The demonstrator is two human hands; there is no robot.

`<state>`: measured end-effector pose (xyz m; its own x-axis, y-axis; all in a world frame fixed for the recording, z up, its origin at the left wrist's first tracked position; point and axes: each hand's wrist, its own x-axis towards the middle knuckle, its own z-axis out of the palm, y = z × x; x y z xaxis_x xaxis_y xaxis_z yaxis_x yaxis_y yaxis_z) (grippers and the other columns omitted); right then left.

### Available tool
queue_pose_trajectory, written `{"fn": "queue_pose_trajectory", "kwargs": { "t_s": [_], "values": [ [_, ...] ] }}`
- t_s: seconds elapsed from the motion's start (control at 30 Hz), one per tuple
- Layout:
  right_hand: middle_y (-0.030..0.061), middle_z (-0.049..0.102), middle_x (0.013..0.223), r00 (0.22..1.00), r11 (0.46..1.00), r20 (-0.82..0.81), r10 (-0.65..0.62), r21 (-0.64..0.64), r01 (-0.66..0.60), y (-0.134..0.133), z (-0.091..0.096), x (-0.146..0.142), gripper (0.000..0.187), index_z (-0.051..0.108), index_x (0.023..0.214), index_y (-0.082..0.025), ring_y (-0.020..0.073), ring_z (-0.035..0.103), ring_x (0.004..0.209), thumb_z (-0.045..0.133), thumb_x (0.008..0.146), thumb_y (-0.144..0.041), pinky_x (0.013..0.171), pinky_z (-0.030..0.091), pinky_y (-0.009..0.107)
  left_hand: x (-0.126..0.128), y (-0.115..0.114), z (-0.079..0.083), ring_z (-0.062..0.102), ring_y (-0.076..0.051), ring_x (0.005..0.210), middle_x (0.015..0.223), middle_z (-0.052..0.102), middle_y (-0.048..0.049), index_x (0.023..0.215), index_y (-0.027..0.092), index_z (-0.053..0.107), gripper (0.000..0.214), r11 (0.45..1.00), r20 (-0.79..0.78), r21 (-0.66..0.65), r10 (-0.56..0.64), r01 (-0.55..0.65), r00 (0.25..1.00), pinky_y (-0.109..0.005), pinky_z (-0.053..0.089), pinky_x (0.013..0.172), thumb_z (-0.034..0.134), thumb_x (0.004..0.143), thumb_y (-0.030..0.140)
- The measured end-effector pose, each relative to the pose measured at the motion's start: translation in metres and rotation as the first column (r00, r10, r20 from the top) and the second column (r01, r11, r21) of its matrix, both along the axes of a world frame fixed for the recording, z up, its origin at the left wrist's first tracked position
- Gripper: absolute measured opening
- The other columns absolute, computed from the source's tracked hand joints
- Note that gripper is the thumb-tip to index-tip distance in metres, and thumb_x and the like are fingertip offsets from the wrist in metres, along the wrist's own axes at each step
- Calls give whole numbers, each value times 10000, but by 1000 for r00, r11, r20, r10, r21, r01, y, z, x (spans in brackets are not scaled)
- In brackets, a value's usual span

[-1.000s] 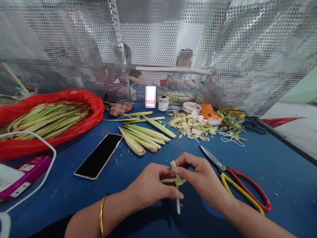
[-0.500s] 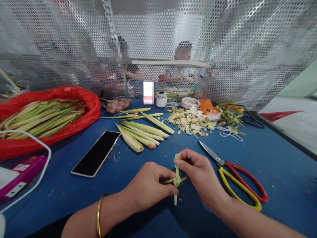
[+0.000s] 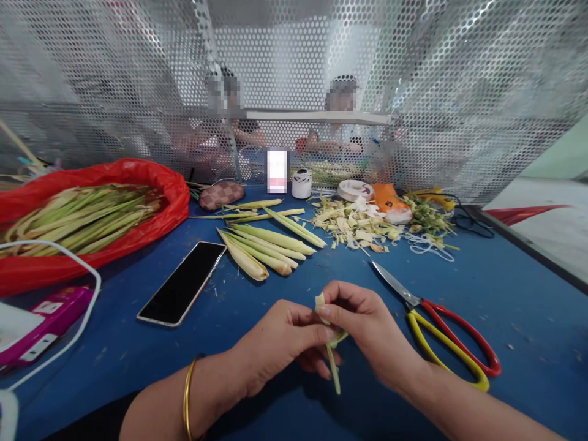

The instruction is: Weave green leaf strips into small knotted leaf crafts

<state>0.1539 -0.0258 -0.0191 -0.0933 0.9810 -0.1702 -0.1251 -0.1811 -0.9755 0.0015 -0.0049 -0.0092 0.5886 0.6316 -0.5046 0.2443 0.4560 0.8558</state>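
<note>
We find both hands grasping one pale green leaf strip (image 3: 334, 367), held in front of the body above the blue table (image 3: 528, 324). The left hand (image 3: 275, 343) pinches the strip's middle, thumb laid over it, hiding part of the folded section. The right hand (image 3: 362, 313) grips the upper end between thumb and fingers; a short tip projects above that pinch. Below the left thumb, we note a thin tail hanging at a slant. Scissors (image 3: 417, 301) lie beside the right hand.
</note>
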Motion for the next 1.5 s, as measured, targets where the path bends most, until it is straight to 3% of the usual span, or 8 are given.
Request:
{"fn": "queue_pose_trajectory", "kwargs": {
  "t_s": [0.37,0.57,0.83,1.17,1.23,1.37,1.4,1.5],
  "values": [
    [-37,524,573,980,993,190,-52,111,31,0,-1,2,199,564,629,-188,105,461,519,665,731,-324,485,391,227,-1,0,-1,648,-130,544,769,738,-96,756,118,697,207,987,70,-156,-15,26,997,-245,484,605,669,712,319],
    [21,660,791,902,966,397,-173,247,76,15,4,20,253,681,825,-199,170,572,754,588,816,-433,680,436,272,-3,6,-2,627,-106,520,784,737,-100,809,113,692,339,981,119,-115,173,-159,978,-223,493,601,703,736,443],
    [-20,575,589,984,999,173,33,24,-38,12,6,16,286,618,684,-170,115,506,572,687,739,-442,579,412,244,-3,10,-3,600,-90,464,750,731,-98,810,106,691,356,990,73,-72,130,-125,989,-198,450,530,680,743,455],
    [-28,544,567,934,978,337,-122,200,56,14,-10,12,206,566,682,-198,138,521,570,569,838,-332,591,422,265,1,7,-5,651,-153,563,611,698,-60,788,98,717,232,981,80,-40,191,-188,978,-288,523,667,722,714,318],
    [3,610,675,870,943,441,-222,323,77,12,-8,16,152,602,775,-200,164,569,658,546,863,-310,649,446,284,2,7,-6,665,-166,608,643,709,-68,823,94,721,274,973,121,-41,229,-226,966,-308,527,718,740,709,343],
    [53,658,865,699,723,503,-509,690,29,-1,4,20,78,628,902,-209,196,601,816,584,857,-255,750,448,300,1,10,-8,685,-183,791,821,740,-93,946,104,711,328,930,238,-54,365,-363,900,-296,492,825,740,723,342],
    [39,653,800,723,716,514,-462,697,-38,-5,5,18,64,635,852,-212,178,598,747,578,864,-240,704,448,280,1,10,-8,681,-187,834,856,741,-93,976,109,704,332,918,278,-56,393,-393,877,-291,482,839,740,722,320],
    [28,674,772,841,866,524,-130,473,-161,-13,0,4,146,677,818,-211,161,616,722,556,885,-259,676,461,246,2,11,-9,670,-190,865,882,740,-91,1020,114,683,340,903,390,-54,413,-427,823,-283,473,836,739,713,250]
  ]
}}
